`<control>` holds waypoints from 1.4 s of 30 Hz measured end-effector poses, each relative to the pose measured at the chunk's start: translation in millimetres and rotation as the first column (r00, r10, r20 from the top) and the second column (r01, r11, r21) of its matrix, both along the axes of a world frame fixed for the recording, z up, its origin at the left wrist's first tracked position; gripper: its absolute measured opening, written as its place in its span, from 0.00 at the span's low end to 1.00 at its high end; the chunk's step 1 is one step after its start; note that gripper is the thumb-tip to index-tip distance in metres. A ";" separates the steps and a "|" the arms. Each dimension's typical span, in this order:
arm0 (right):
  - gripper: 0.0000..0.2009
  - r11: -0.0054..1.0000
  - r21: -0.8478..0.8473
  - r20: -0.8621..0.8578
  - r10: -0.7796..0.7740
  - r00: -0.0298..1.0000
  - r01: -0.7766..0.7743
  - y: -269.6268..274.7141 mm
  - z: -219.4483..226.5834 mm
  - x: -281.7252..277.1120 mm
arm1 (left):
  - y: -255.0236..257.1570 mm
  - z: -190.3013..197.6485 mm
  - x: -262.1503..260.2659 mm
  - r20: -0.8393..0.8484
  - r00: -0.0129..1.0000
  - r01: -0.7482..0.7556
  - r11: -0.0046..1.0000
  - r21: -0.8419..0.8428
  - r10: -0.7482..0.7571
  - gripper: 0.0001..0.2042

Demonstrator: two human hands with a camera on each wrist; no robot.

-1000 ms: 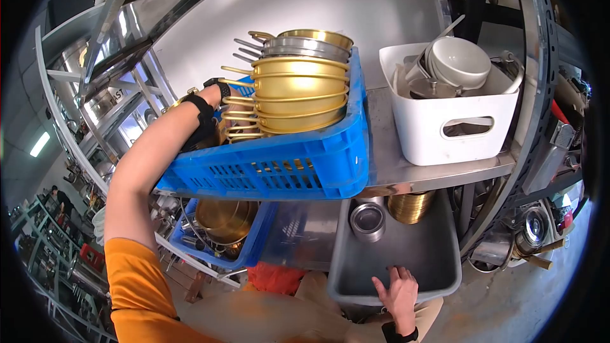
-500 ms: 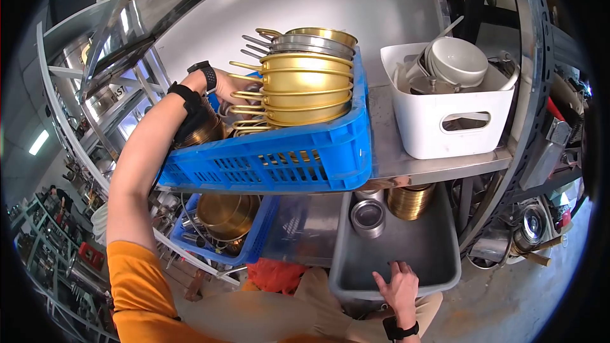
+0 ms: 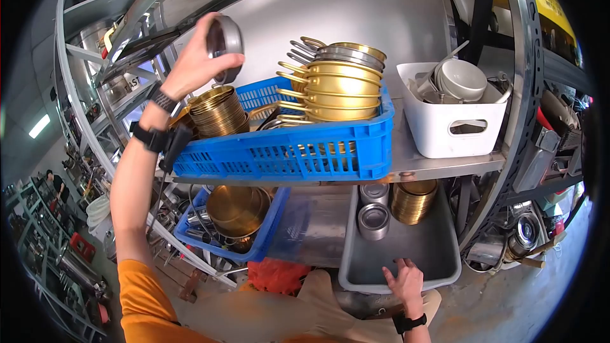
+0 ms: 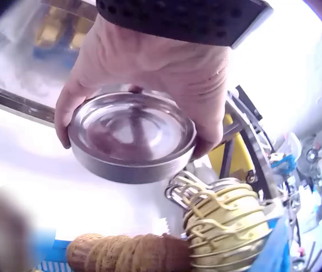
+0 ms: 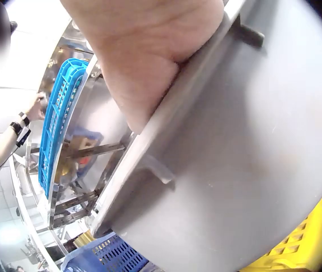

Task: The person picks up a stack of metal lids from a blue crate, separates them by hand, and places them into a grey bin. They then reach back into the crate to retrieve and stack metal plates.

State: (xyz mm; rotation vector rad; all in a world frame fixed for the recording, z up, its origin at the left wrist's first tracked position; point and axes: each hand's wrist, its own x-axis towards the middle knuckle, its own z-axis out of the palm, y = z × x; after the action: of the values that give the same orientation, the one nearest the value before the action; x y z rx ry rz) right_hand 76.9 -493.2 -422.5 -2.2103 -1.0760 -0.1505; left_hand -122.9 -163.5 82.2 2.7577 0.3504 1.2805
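My left hand (image 3: 194, 57) is raised above the left end of the blue crate (image 3: 286, 159). Its thumb and fingers grip a shallow round metal dish (image 4: 132, 133) by the rim, silver-grey and tilted on edge in the head view. Below it in the crate stands a stack of brass-coloured dishes (image 3: 218, 111), with gold-coloured pans (image 3: 343, 92) with handles to the right. My right hand (image 3: 406, 279) rests over the near rim of the grey tub (image 3: 457, 273), fingers loosely extended inside. That tub holds silver dishes (image 3: 373, 221) and a stack of brass-coloured dishes (image 3: 414, 202).
A white bin (image 3: 445, 133) with white bowls (image 3: 464, 80) stands on the metal shelf (image 3: 419, 168) right of the crate. On the lower level, a smaller blue basket (image 3: 254, 251) holds a large brass-coloured pan (image 3: 238, 209). The rack's upright post (image 3: 527, 57) rises at the right.
My left hand has come up out of the blue crate with the metal dish and moved back left, uncovering the brass-coloured stack. The right hand stays at the tub's rim.
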 end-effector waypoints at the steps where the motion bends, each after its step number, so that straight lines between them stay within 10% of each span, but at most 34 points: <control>1: 0.19 1.000 -0.005 0.001 -0.001 1.000 0.001 1.4 -0.6 0.5 | -7.5 -3.7 -13.8 0.070 0.996 0.065 0.991 -0.121 -0.057 0.46; 7: 0.18 0.999 -0.043 -0.031 0.025 0.999 -0.026 1.2 5.1 -1.8 | -64.4 -121.6 -88.2 0.311 0.812 0.584 0.670 -0.459 -0.494 0.50; 9: 0.19 0.999 -0.019 -0.050 0.032 0.998 -0.032 1.4 -2.9 2.7 | -112.4 -168.4 -85.4 0.150 0.981 0.190 0.474 -0.860 -0.121 0.56; 11: 0.19 0.999 -0.030 -0.060 0.032 0.998 -0.034 6.8 -9.2 6.0 | -103.2 -226.7 -73.2 -0.006 0.858 0.482 0.808 -0.340 -0.514 0.55; 15: 0.28 0.971 0.183 -0.510 0.230 0.829 -0.156 23.8 18.8 2.6 | -128.8 -360.4 -16.2 0.195 0.783 0.425 0.279 -0.861 -0.591 0.53; 18: 0.36 0.953 0.201 -0.759 0.298 0.579 -0.227 52.1 30.8 3.4 | -119.7 -452.2 31.7 0.227 0.861 0.383 0.285 -0.879 -0.456 0.52; 22: 0.46 0.907 0.138 -0.918 0.267 0.292 -0.397 83.1 46.3 13.9 | -116.4 -480.0 61.8 0.169 0.883 0.349 0.372 -0.860 -0.437 0.50; 29: 0.50 0.895 0.080 -0.953 0.198 0.231 -0.439 93.3 54.0 11.9 | -113.9 -515.8 72.8 0.240 0.848 0.444 0.387 -0.808 -0.472 0.51; 40: 0.45 0.925 0.240 -0.936 0.301 0.181 -0.294 87.8 22.6 -1.5 | -119.7 -520.1 74.3 0.248 0.874 0.442 0.472 -0.763 -0.417 0.49; 42: 0.43 0.923 0.225 -0.845 0.345 0.410 -0.312 87.8 26.2 -7.7 | -119.0 -521.5 73.7 0.257 0.867 0.445 0.431 -0.785 -0.428 0.48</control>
State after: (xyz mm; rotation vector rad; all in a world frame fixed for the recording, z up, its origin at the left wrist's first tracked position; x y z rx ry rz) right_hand 69.3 -405.4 -396.3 -1.5719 -0.8218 1.0560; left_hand -49.1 -282.5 -439.3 1.8082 0.1390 0.7014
